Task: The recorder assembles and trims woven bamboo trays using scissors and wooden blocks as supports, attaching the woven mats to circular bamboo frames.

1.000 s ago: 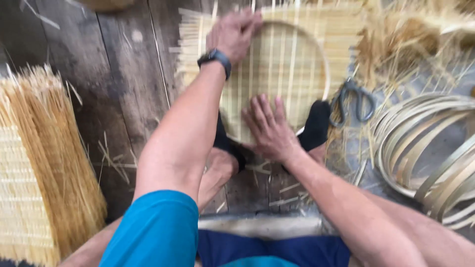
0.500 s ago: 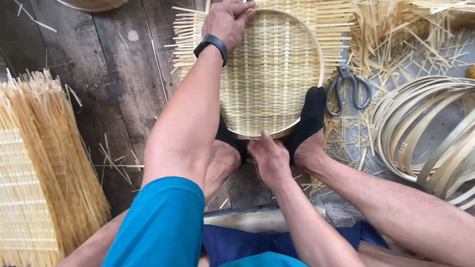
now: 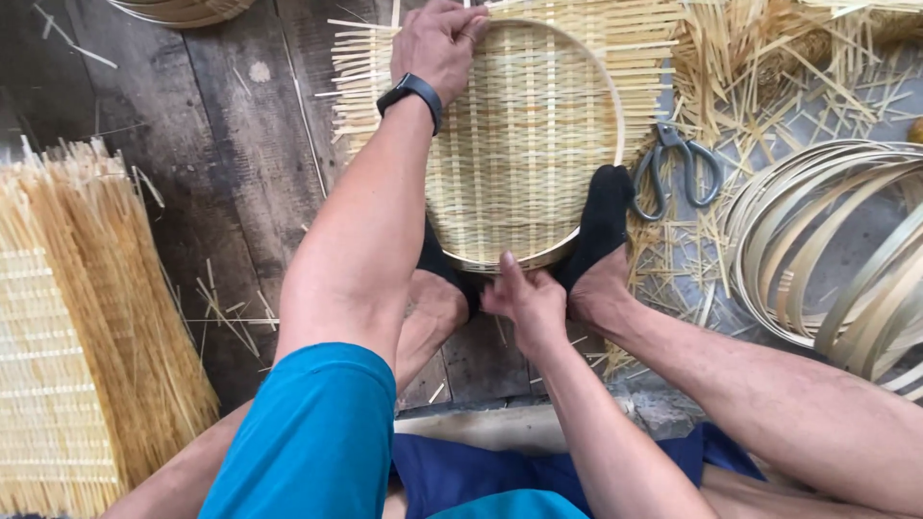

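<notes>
A round woven bamboo tray [image 3: 524, 144] with a hoop rim lies on the wooden floor, loose strip ends sticking out past the rim. My left hand [image 3: 437, 43], a black watch on its wrist, presses on the tray's far rim. My right hand [image 3: 524, 298] grips the near rim between my two feet. Both feet in black toe socks [image 3: 601, 226] pin the near edge of the tray.
Scissors [image 3: 678, 168] lie right of the tray among bamboo offcuts. A stack of bamboo hoops [image 3: 836, 250] sits at the far right. A woven mat with long loose strips [image 3: 77, 336] lies at the left. Another basket edge [image 3: 183, 10] shows at top.
My right hand has slid from the tray's middle down to its near rim. My left hand stayed on the far rim, and the camera moved closer over the tray.
</notes>
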